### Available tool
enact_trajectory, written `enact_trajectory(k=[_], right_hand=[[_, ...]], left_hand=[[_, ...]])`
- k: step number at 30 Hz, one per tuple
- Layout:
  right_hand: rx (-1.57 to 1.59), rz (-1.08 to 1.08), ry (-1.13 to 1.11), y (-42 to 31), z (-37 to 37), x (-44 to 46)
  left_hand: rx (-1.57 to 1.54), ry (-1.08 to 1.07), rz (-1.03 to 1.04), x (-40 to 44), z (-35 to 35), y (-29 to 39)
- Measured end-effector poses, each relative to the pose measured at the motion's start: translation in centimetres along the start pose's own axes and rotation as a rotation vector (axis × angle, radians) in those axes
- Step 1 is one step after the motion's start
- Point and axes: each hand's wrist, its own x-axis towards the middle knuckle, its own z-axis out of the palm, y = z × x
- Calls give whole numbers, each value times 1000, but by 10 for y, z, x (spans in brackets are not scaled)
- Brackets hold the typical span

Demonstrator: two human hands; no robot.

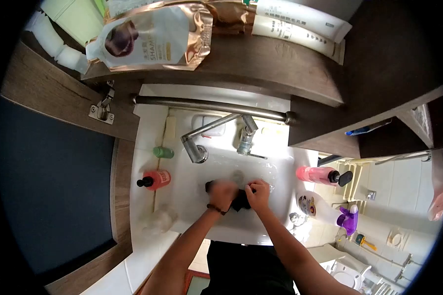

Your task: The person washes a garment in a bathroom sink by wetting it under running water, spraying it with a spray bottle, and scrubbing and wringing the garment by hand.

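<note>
Nearest, the person's black clothing (pixel 248 268) is showing below the near rim of the white sink (pixel 241 233). The black cloth (pixel 239 201) is lying bunched in the basin, under and between both hands. The left hand (pixel 224 193) is resting over its left part (a dark bracelet (pixel 216 210) is circling the wrist), but blur is hiding the fingers, so I cannot tell whether they are pinching or spread. The right hand (pixel 259 192) is pinching the cloth's right side between thumb and curled fingers. At right, a white spray bottle (pixel 314 204) is sitting nearer than a pink pump bottle (pixel 319 175); at left, a red pump bottle (pixel 158 180) is sitting nearer than a small green bottle (pixel 163 152). Farther, the jointed metal faucet (pixel 211 129) is standing behind the basin. Beyond, a metal bar (pixel 211 103) is running across, and a shelf (pixel 261 61) is holding a shampoo pouch (pixel 155 37) at left and white tubes (pixel 298 35) at right.
</note>
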Motion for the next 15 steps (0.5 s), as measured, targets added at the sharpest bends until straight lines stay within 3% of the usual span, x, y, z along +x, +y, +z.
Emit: enact_trajectory(k=[2, 4, 6, 8, 12, 14, 15], right_hand=[[-208, -148, 53, -5, -3, -9], [-338, -184, 98, -10, 9, -18], [-465, -215, 134, -6, 18, -20], [-458, -181, 32, 5, 22, -23], [-478, -99, -93, 18, 33, -12], [-498, -4, -284, 25, 37, -1], [-498, -3, -275, 20, 34, 3]], left_hand=[[47, -111, 10, -11, -7, 9], [411, 95, 136, -20, 0, 21], [435, 80, 130, -24, 14, 2], [385, -168, 61, -25, 22, -10], [349, -250, -22, -10, 30, -16], [365, -535, -175, 8, 28, -8], [368, -533, -167, 11, 26, -3]])
